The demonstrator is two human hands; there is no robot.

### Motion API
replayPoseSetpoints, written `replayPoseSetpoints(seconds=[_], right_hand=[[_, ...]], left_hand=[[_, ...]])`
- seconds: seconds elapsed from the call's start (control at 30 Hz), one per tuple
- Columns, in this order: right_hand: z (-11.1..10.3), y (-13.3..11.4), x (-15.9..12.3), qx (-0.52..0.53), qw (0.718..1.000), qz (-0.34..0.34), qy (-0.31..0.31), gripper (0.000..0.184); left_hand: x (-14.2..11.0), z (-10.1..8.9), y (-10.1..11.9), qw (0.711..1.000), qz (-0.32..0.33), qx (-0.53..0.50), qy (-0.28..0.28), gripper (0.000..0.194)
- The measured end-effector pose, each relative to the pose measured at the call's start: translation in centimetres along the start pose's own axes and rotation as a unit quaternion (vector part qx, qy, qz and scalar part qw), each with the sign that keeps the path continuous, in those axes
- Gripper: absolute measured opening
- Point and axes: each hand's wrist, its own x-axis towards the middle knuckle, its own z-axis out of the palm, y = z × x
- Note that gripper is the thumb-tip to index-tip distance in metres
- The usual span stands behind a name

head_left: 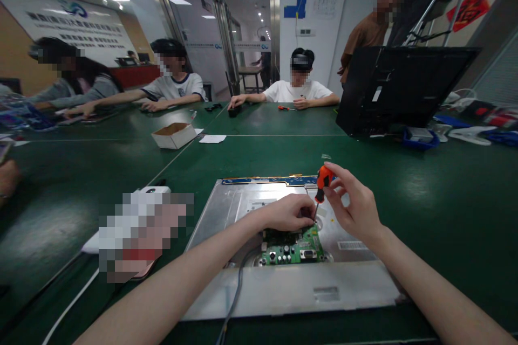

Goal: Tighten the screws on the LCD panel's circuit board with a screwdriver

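Observation:
My right hand (356, 205) grips the handle of a screwdriver (324, 178), orange and black, its thin shaft angled down. The tip meets the upper right corner of a green circuit board (293, 248). Close around that tip, my left hand (293, 211) has its thumb and fingers pinched together; what they hold, if anything, is hidden. Under both hands lies a silver metal display panel (356, 285), with a blue board strip (263, 180) along its far edge. A grey cable (238, 285) runs from the green board toward me.
Left of the panel lie a white device and a pinkish object (151, 242), partly blurred, with cables. Farther off are an open cardboard box (174, 136) and a paper (212, 139). A large black monitor (404, 86) stands back right. Several people sit around the green table (437, 183).

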Motion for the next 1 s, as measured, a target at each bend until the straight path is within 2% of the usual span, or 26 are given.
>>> replayPoseSetpoints(seconds=[0.27, 0.57, 0.77, 1.0], right_hand=[[0.7, 0.8, -0.8, 0.028, 0.997, 0.051, 0.043, 0.050], [0.1, 0.1, 0.0, 0.006, 1.000, -0.010, 0.016, 0.043], [0.1, 0.0, 0.2, -0.002, 1.000, -0.012, -0.002, 0.045], [0.3, 0.3, -0.4, -0.030, 0.998, 0.011, 0.047, 0.045]], left_hand=[[0.0, -0.1, 0.1, 1.000, -0.005, 0.012, -0.004, 0.006], [0.1, 0.0, 0.0, 1.000, 0.004, -0.008, -0.003, 0.009], [0.0, 0.0, 0.2, 1.000, 0.005, -0.013, -0.002, 0.011], [0.1, 0.0, 0.1, 1.000, -0.006, -0.011, -0.001, 0.012]])
